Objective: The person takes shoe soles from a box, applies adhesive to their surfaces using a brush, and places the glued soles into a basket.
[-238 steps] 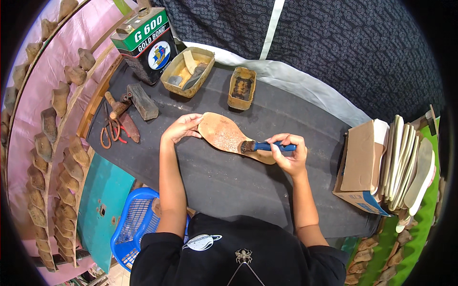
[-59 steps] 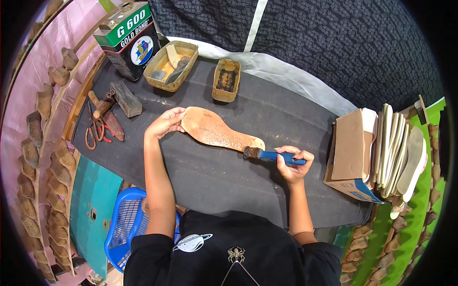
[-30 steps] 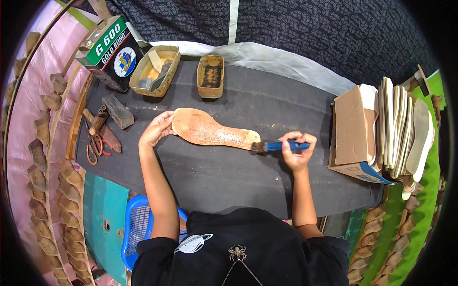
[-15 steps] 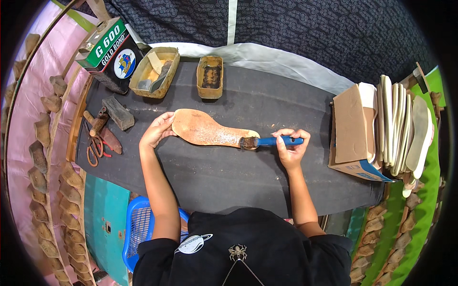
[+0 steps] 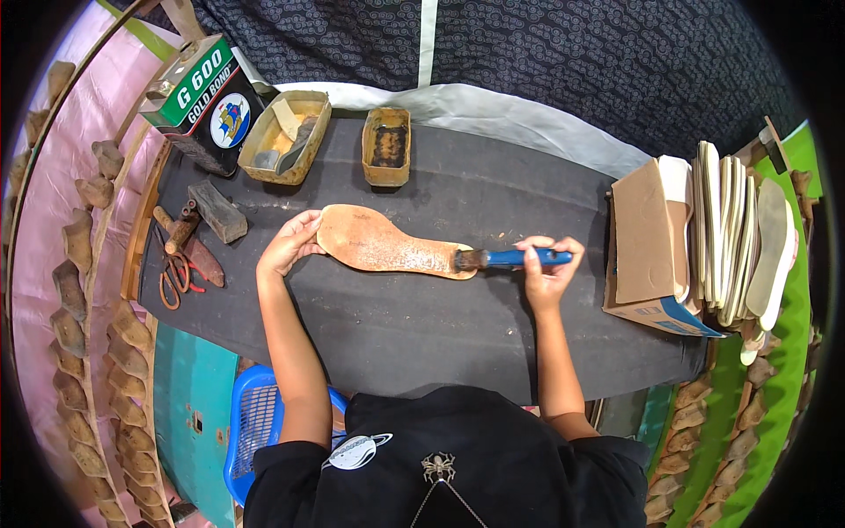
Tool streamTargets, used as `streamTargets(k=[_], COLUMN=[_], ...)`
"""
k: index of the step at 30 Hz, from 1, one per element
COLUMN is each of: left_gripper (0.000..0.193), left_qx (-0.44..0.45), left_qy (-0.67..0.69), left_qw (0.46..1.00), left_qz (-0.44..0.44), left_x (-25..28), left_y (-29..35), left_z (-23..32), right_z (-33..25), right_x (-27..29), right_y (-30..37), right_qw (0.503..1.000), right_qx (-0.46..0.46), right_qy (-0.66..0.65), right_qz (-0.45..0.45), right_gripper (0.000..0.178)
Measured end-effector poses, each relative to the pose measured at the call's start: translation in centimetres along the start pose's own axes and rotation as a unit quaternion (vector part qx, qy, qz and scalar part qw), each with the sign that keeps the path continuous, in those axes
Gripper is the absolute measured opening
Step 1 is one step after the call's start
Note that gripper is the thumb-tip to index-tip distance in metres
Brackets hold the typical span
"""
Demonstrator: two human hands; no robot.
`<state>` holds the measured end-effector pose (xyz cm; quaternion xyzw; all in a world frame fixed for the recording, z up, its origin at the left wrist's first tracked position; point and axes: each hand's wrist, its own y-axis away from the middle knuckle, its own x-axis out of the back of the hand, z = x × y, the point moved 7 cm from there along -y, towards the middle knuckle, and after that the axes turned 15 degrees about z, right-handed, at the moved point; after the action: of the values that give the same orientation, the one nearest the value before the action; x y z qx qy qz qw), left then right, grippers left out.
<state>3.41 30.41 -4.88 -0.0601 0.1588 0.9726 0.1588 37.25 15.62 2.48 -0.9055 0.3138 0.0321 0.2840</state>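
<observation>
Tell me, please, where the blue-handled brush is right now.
In the head view, the brush is right of centre, held in the right hand, with its bristles at the narrow right-hand end of the shoe sole.

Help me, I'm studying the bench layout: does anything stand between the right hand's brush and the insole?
Nothing visible does. The right hand holds the blue-handled brush, its bristles at the narrow end of the insole; the left hand grips the opposite, wide end.
</observation>
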Motion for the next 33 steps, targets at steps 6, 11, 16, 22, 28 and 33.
streamTargets(k=[6, 11, 16, 22, 28, 33], left_gripper=[0.032, 0.032, 0.032, 0.031, 0.032, 0.032], left_qx=[0.002, -0.003, -0.003, 0.0, -0.001, 0.0], left_qy=[-0.007, -0.003, 0.003, 0.004, -0.005, 0.002], left_qw=[1.0, 1.0, 1.0, 1.0, 1.0, 1.0], left_qz=[0.012, 0.002, -0.005, 0.006, -0.001, -0.001], left_x=[0.4, 0.3, 0.1, 0.4, 0.3, 0.0], left_y=[0.1, 0.0, 0.0, 0.0, 0.0, 0.0], left_z=[-0.1, -0.1, -0.1, -0.3, -0.2, -0.1], right_z=[-0.1, -1.0, -1.3, -1.5, -2.6, -1.6], right_x=[-0.8, 0.3, -0.9, 0.3, -1.2, -2.0], right_y=[0.0, -0.6, 0.6, 0.0, 1.1, 1.8], right_qw=[0.997, 0.997, 0.994, 0.991, 0.99, 0.991], right_qx=[0.054, 0.071, 0.081, 0.114, 0.117, 0.086], right_qy=[0.02, 0.022, -0.002, -0.001, -0.026, -0.025], right_qz=[-0.055, -0.034, -0.07, -0.074, -0.073, -0.098], right_gripper=[0.035, 0.035, 0.035, 0.035, 0.035, 0.035])
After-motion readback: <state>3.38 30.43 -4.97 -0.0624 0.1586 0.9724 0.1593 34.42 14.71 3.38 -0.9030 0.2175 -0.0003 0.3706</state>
